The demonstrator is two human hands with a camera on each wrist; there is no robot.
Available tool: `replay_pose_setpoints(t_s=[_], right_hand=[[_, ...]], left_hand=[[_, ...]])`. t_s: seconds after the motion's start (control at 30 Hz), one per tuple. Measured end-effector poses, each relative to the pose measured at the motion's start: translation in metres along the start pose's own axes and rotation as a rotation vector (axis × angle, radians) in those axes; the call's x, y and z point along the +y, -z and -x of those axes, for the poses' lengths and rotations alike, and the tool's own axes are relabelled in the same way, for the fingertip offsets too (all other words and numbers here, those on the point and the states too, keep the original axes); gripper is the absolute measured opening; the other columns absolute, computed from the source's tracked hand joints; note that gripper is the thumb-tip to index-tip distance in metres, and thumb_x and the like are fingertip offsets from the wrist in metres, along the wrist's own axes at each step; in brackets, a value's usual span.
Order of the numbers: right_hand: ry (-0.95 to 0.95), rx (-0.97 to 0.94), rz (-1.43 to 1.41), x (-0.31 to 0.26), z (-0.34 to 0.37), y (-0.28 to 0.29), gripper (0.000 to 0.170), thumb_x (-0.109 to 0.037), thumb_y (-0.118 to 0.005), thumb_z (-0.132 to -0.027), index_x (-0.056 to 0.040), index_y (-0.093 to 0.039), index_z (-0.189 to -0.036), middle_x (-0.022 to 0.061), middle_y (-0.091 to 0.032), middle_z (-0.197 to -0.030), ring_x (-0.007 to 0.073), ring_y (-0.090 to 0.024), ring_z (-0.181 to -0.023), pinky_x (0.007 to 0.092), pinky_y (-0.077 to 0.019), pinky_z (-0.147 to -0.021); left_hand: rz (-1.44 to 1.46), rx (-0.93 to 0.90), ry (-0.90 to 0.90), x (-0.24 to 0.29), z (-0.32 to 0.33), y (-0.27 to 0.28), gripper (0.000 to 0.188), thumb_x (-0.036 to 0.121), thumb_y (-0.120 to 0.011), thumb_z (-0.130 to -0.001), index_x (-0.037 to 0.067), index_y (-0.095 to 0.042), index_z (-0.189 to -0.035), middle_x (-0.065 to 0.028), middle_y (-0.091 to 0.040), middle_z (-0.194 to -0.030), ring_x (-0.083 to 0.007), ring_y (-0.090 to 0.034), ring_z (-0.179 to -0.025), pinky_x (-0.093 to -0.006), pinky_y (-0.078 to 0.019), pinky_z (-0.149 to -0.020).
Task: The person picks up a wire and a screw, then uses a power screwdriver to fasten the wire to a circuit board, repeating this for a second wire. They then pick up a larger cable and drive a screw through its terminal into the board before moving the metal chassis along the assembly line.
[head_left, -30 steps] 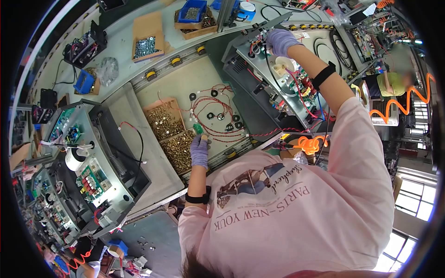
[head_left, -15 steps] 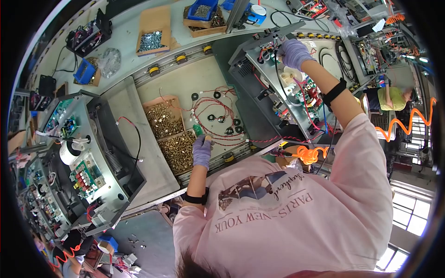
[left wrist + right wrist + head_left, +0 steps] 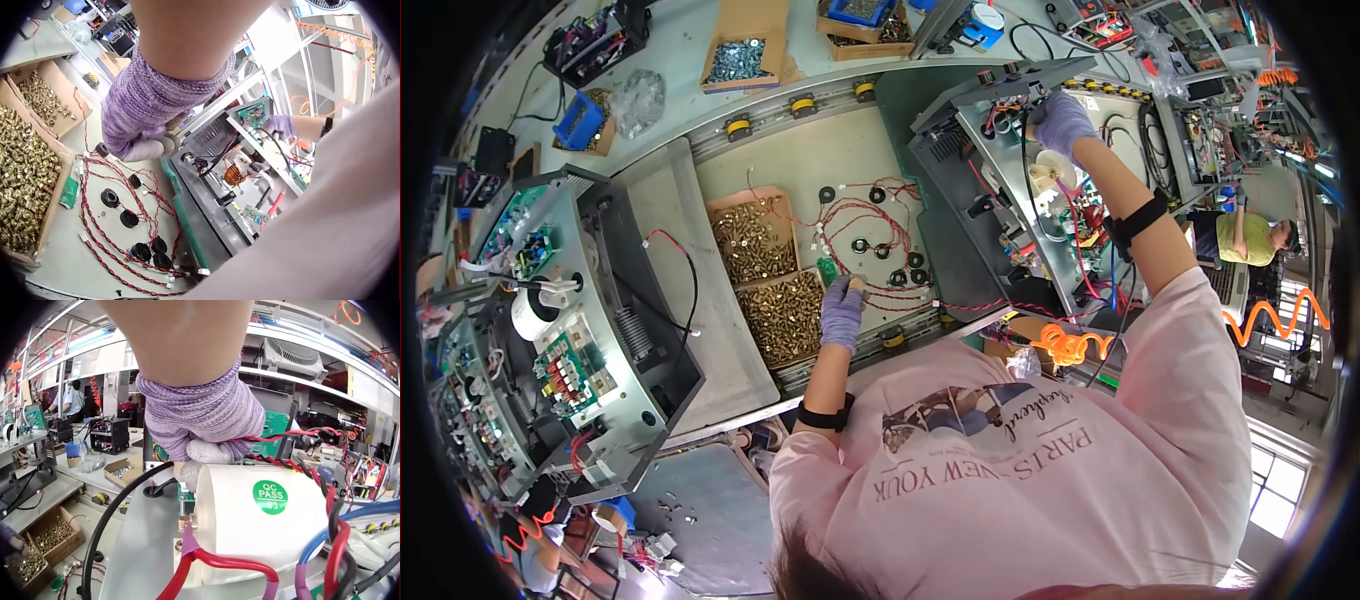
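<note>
My left hand (image 3: 840, 312), in a purple knitted glove, hovers over red-and-black twisted wires (image 3: 103, 240) beside a box of brass screws (image 3: 780, 320). Its fingers are loosely bent, and no held thing shows between them. A small green packet (image 3: 70, 192) lies close by. My right hand (image 3: 1062, 122), gloved alike, reaches into an open metal chassis (image 3: 960, 195). In the right wrist view its bent fingertips are right behind a white cylinder (image 3: 250, 515) with a green QC sticker. A red-and-black wire passes at the fingers; I cannot tell whether they pinch anything.
Another open chassis (image 3: 615, 380) stands at the left. Black rings (image 3: 129, 218) lie among the wires. Boxes of screws, including a cardboard box (image 3: 745, 60), stand on the rear bench. An orange coiled hose (image 3: 1065, 345) lies near the front edge. Another person (image 3: 1245, 235) is at the far right.
The head view has shifted, so the bench and chassis sit differently in frame. My right hand stays inside the chassis, and my left hand stays near the screw box, slightly farther from the green packet.
</note>
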State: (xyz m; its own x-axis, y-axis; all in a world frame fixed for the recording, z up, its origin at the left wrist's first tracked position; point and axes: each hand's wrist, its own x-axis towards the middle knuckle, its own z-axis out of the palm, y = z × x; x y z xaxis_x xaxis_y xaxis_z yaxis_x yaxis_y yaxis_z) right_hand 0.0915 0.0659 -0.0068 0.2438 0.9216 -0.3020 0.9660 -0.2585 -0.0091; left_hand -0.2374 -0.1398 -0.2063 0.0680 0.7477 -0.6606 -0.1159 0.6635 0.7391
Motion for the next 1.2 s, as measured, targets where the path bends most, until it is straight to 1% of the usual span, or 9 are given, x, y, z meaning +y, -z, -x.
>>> replay_pose_setpoints(t_s=[0.13,0.27,0.3,0.4,0.47,0.57,0.73,0.93,1.2], right_hand=[[-0.082,0.026,0.077,0.003,-0.010,-0.011,0.026,-0.019,-0.068,-0.060,-0.0015,-0.064,-0.078,0.0175,-0.062,-0.075,0.0318,-0.061,-0.073,0.0355,-0.0487,-0.064],[0.113,0.175,0.382,-0.032,0.042,-0.004,0.019,-0.011,-0.052,-0.077,-0.0074,-0.064,-0.091,0.0153,-0.063,-0.088,0.0266,-0.061,-0.086,0.0363,-0.0492,-0.070],[0.070,0.036,0.428,-0.050,0.062,0.001,0.020,-0.013,-0.051,-0.078,-0.0095,-0.063,-0.093,0.0112,-0.062,-0.095,0.0242,-0.059,-0.091,0.0356,-0.0469,-0.073],[0.267,0.448,0.381,-0.076,0.118,-0.054,0.023,-0.016,-0.049,-0.077,-0.0091,-0.062,-0.095,0.0084,-0.053,-0.109,0.0237,-0.046,-0.104,0.0366,-0.0384,-0.083],[0.279,-0.049,0.287,-0.097,0.147,-0.095,0.033,-0.023,-0.046,-0.081,-0.0051,-0.054,-0.108,0.0130,-0.050,-0.115,0.0285,-0.045,-0.107,0.0435,-0.0343,-0.089],[0.127,-0.286,0.237,-0.089,0.157,-0.206,0.060,-0.033,-0.044,-0.084,-0.0019,-0.029,-0.132,0.0224,-0.018,-0.140,0.0405,-0.018,-0.129,0.0541,-0.0188,-0.101],[-0.077,-0.236,0.036,-0.050,0.141,-0.291,0.063,-0.026,-0.042,-0.086,-0.0006,-0.015,-0.136,0.0231,-0.006,-0.142,0.0450,-0.012,-0.129,0.0580,-0.0158,-0.100],[-0.178,-0.246,0.089,-0.028,0.127,-0.282,0.056,-0.021,-0.034,-0.089,-0.0014,-0.014,-0.137,0.0211,-0.002,-0.143,0.0446,-0.009,-0.129,0.0589,-0.0164,-0.100],[-0.472,-0.221,0.047,0.102,0.069,-0.278,0.053,-0.024,-0.032,-0.090,-0.0117,-0.014,-0.138,0.0120,-0.004,-0.145,0.0348,-0.015,-0.131,0.0578,-0.0291,-0.095]], left_hand=[[-0.007,-0.010,0.011,0.005,-0.003,-0.011,0.017,0.020,-0.053,-0.086,0.007,-0.059,-0.095,0.0002,-0.057,-0.069,-0.0057,-0.045,-0.055,-0.0194,-0.0361,-0.050],[-0.006,-0.048,-0.021,0.022,0.005,-0.021,0.017,0.016,-0.052,-0.086,0.005,-0.058,-0.097,-0.0010,-0.057,-0.070,-0.0068,-0.045,-0.056,-0.0199,-0.0380,-0.052],[-0.013,-0.050,-0.028,0.023,0.006,-0.020,0.017,0.016,-0.052,-0.086,0.005,-0.058,-0.097,-0.0010,-0.057,-0.070,-0.0068,-0.045,-0.056,-0.0199,-0.0380,-0.052],[-0.039,-0.017,-0.026,0.008,0.010,-0.007,0.017,0.017,-0.053,-0.085,0.005,-0.059,-0.096,-0.0010,-0.057,-0.070,-0.0071,-0.046,-0.056,-0.0202,-0.0380,-0.051],[-0.101,0.035,-0.025,-0.008,0.011,0.010,0.018,0.018,-0.053,-0.085,0.006,-0.059,-0.096,-0.0013,-0.058,-0.069,-0.0073,-0.047,-0.056,-0.0204,-0.0385,-0.052],[-0.150,0.067,0.004,-0.026,0.013,0.034,0.017,0.019,-0.055,-0.085,0.007,-0.059,-0.096,-0.0012,-0.057,-0.069,-0.0067,-0.047,-0.056,-0.0206,-0.0382,-0.049],[-0.109,0.146,0.044,-0.027,0.028,0.042,0.013,0.021,-0.056,-0.085,0.011,-0.062,-0.090,0.0027,-0.056,-0.063,-0.0046,-0.045,-0.047,-0.0180,-0.0343,-0.043],[-0.173,0.094,0.112,-0.020,0.027,0.025,0.015,0.018,-0.055,-0.085,0.006,-0.058,-0.094,-0.0009,-0.057,-0.069,-0.0072,-0.049,-0.054,-0.0192,-0.0396,-0.047],[-0.188,0.097,0.089,0.007,0.040,0.016,0.018,0.022,-0.054,-0.086,0.006,-0.060,-0.093,-0.0020,-0.058,-0.070,-0.0068,-0.046,-0.051,-0.0195,-0.0368,-0.045]])
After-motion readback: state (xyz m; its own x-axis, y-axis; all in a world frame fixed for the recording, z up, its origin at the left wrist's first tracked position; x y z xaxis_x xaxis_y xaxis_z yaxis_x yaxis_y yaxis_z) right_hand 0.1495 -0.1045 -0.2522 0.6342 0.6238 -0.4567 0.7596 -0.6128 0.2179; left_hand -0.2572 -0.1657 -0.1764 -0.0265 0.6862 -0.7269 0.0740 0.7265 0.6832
